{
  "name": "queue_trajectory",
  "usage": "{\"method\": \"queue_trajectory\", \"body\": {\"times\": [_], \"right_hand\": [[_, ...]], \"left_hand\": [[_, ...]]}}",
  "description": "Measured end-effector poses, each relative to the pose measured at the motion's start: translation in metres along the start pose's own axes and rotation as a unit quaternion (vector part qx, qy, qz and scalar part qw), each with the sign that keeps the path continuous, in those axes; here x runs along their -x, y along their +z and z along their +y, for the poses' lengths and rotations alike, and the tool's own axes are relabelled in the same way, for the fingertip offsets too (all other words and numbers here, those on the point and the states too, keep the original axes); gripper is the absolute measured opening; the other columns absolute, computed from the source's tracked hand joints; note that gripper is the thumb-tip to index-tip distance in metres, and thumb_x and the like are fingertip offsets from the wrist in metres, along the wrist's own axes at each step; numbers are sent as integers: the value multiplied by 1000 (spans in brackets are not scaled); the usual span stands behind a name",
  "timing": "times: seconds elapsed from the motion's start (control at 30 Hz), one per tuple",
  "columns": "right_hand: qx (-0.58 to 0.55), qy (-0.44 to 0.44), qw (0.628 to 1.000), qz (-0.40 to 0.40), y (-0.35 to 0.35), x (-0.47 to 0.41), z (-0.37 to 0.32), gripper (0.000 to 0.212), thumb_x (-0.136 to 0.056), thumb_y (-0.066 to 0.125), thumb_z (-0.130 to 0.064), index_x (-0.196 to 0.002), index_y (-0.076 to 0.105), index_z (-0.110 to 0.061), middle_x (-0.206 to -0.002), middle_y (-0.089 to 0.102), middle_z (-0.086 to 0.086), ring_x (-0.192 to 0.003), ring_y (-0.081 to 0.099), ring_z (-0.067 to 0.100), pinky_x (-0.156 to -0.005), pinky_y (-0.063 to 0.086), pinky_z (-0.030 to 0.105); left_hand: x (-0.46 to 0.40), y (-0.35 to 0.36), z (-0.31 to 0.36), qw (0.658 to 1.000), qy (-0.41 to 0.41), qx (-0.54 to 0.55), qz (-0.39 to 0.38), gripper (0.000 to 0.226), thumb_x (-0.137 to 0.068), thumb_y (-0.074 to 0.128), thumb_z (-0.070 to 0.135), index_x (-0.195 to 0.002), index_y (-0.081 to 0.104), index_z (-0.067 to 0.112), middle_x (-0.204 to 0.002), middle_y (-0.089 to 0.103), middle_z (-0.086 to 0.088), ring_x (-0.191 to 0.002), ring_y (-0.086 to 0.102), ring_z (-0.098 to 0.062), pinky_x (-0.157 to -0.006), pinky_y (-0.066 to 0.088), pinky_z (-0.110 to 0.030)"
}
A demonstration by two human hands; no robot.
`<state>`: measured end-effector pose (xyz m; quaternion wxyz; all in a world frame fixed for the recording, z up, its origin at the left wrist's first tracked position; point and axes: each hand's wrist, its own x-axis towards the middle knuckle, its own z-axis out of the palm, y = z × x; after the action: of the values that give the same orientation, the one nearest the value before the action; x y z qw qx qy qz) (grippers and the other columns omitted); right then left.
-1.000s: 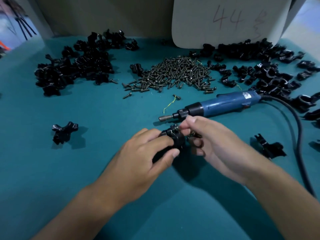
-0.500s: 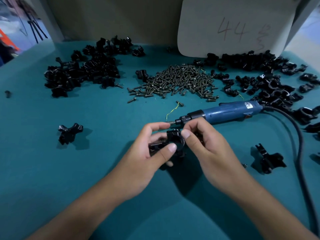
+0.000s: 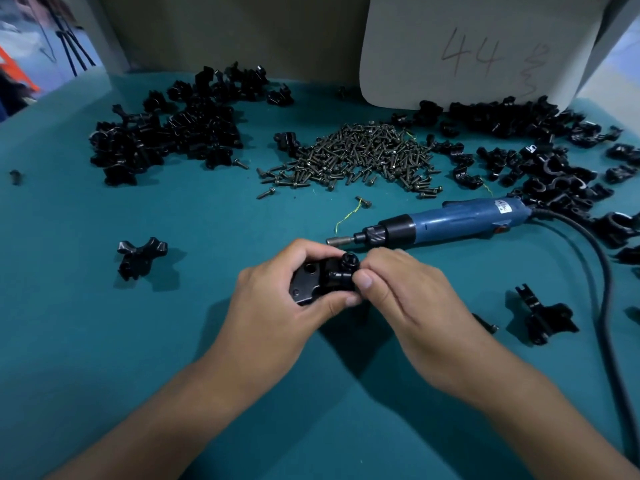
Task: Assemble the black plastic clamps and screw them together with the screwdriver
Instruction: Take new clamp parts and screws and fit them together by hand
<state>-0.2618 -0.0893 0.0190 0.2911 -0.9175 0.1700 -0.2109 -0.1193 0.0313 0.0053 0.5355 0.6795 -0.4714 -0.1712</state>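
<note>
Fitting two halves of a black plastic clamp by hand, over the middle of the bench

We held the clamp assembly [image 3: 323, 277] just off the green bench [image 3: 207, 220] near its middle: our left hand [image 3: 277, 299] curled round the flat plate with its holes, our right hand [image 3: 405, 289] pinching the small collar piece [image 3: 346, 263] at the plate's right end with thumb and forefinger, so the fingers of both hands were grasping the part. We judged it light, rigid and smooth, likely to twist or slip, so best gripped by the plate's edges with the screw holes left uncovered. The blue electric screwdriver [image 3: 450, 223] lay untouched just beyond our hands, its cable [image 3: 602, 289] trailing to the right edge; the screw pile [image 3: 356, 157] sat farther back.
</note>
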Motion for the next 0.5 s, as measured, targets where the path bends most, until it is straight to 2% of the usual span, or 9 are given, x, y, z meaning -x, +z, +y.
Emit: {"method": "queue_trajectory", "body": {"times": [0.1,0.17,0.23,0.3,0.37,0.43,0.5], "right_hand": [[41,-20,999,27,1,0,2,36,-107,33,-40,-83,53,-19,-79,45,-12,-80,38,9,-75,32,16],[84,-48,994,52,1,1,1,33,-107,37,-33,-87,57,-16,-82,47,-8,-79,36,16,-73,32,23],[98,-52,991,72,2,0,-1,29,-105,42,-34,-90,59,-16,-83,50,-8,-79,38,19,-73,33,24],[29,6,998,59,1,0,-4,28,-101,43,-46,-87,56,-25,-82,52,-10,-80,43,11,-73,34,15],[-55,53,996,33,0,1,-6,32,-100,42,-53,-81,51,-29,-78,53,-15,-77,49,6,-66,34,13],[-82,66,994,28,-1,2,-4,27,-101,50,-49,-81,53,-31,-76,56,-18,-70,50,5,-61,35,14],[-111,79,990,34,-2,1,-1,12,-97,62,-40,-88,57,-34,-82,62,-18,-61,47,4,-57,35,14]], "left_hand": [[-3,-1,-1,998,-49,24,-23,42,-65,82,55,-102,66,41,-94,74,23,-87,69,4,-76,50,-11],[-6,0,-2,990,-92,95,-52,37,-64,87,42,-96,69,38,-87,75,17,-74,67,1,-70,51,-14],[-8,-1,-1,983,-106,137,-59,32,-65,86,32,-93,70,35,-83,75,13,-70,65,-1,-68,52,-16],[-8,-1,-1,992,-83,89,-35,35,-66,85,36,-96,68,38,-89,75,17,-80,69,0,-74,52,-16],[-5,-2,2,998,-57,33,-19,38,-68,85,41,-101,66,39,-94,75,18,-88,71,-1,-79,54,-19],[-3,-2,2,999,-43,6,-11,37,-71,83,42,-103,66,38,-96,74,20,-91,71,-2,-81,54,-21],[-3,-1,1,999,-49,1,-1,37,-73,86,40,-103,66,37,-97,74,21,-92,70,-1,-82,55,-23]]}}
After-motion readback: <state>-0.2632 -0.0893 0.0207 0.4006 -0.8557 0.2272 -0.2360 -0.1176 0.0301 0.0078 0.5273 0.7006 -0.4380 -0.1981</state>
